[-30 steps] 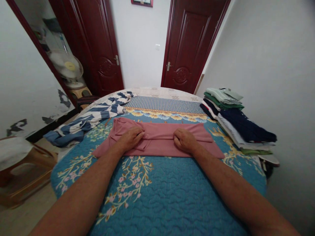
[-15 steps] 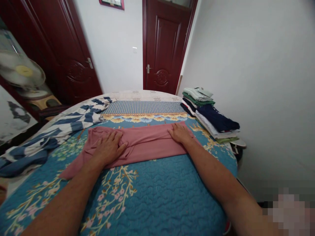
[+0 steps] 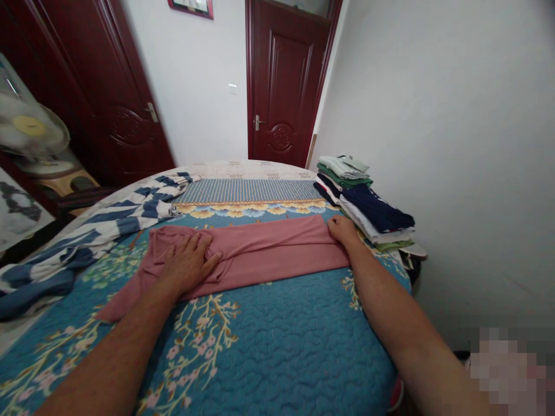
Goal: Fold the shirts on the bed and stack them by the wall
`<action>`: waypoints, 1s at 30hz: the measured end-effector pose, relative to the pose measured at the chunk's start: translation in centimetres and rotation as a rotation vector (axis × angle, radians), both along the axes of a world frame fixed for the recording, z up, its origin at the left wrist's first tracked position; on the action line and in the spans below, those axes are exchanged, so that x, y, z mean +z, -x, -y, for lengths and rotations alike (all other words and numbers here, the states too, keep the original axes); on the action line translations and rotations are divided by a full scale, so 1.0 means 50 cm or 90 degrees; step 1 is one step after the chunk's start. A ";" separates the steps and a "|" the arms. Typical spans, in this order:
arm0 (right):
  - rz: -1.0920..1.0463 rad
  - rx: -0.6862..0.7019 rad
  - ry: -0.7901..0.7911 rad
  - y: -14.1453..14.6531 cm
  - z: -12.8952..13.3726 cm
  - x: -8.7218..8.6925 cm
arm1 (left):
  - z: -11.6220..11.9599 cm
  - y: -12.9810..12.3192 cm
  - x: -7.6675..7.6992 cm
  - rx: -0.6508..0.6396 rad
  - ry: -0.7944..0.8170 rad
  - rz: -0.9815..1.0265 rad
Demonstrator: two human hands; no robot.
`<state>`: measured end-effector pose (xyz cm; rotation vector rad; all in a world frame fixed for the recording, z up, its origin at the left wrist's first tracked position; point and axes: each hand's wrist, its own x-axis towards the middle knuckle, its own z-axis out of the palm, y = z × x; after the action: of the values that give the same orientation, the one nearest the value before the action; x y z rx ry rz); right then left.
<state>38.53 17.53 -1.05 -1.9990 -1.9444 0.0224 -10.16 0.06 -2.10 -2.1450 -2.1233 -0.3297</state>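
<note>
The pink cloth (image 3: pixel 277 254) lies long side left to right across the blue quilt (image 3: pixel 277 335) — left hand (image 3: pixel 189 261) spread flat on its left part, right hand (image 3: pixel 342 229) curled at its right end; whether that grip pinches cloth, I cannot tell.

Cloth (image 3: pixel 277 254) is solid dusty pink; quilt (image 3: pixel 281 329) is teal with pink-blossom, cream-branch sprigs, a green floral patch, a yellow-and-blue scalloped row and a blue striped band. Second garment (image 3: pixel 125 218) is blue and white in broad stripes; clothes stack (image 3: pixel 373 207) shows pale green with light stripes, solid green, navy, white and olive. Far door (image 3: pixel 291 81) is dark red, wall (image 3: pixel 199 86) white, fan (image 3: pixel 29 125) whitish with a yellow hub.
</note>
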 end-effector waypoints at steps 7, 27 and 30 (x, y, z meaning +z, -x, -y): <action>0.011 0.056 0.043 0.013 0.005 0.007 | -0.001 -0.001 0.003 0.015 0.030 -0.030; 0.079 0.284 0.008 0.191 0.088 -0.014 | -0.004 0.002 0.000 0.011 0.032 -0.021; 0.082 0.275 0.076 0.205 0.094 -0.022 | -0.007 0.005 -0.004 0.009 0.026 -0.019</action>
<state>28.30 12.82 -2.16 -1.6438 -2.4758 0.1229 -10.42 0.40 -2.32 -2.1414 -2.1464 -0.2528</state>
